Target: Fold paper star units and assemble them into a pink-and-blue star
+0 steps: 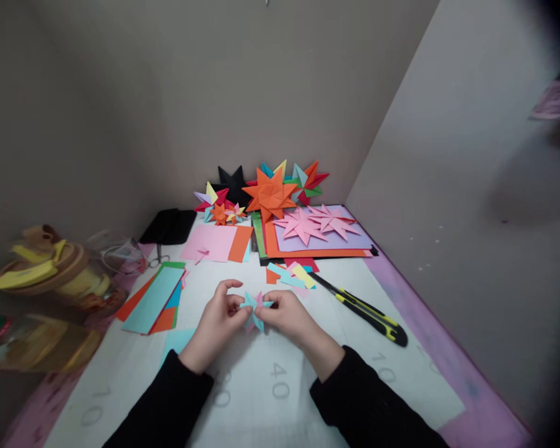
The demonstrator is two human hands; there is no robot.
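Observation:
Between my two hands is a small folded paper star (257, 322) with light blue and pink points. My left hand (221, 314) pinches its left side between thumb and fingers, the index finger curled above. On the right, my right hand (289, 314) grips the star with thumb and forefinger. Both hands are just above the white sheet (280, 354) with printed numbers, and parts of the star are hidden behind the fingertips. Small coloured paper pieces (292, 277) lie just beyond my right hand. A yellow and black utility knife (364, 311) rests to its right.
Finished paper stars (270, 194) lean on the back wall, with pink stars (301, 225) on stacked sheets in front. Paper strips (156, 302) and scissors (159, 256) lie left. A lidded cup (74, 274) and a bottle (37, 342) stand at the far left.

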